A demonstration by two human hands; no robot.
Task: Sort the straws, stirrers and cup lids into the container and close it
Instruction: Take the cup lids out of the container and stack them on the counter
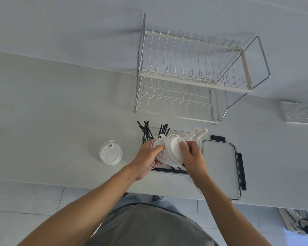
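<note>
Probably a kitchen: a wire dish rack stands on a pale counter against tiled wall.

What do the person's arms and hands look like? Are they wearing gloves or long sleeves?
No gloves: the left hand and the right hand are bare, and so are both forearms. No sleeve shows on either arm. I can see no watch, ring or bracelet. The fingers have nothing on them. Lower down, the person wears a grey top.

Grey shirt, bare forearms, no sleeves.
</note>
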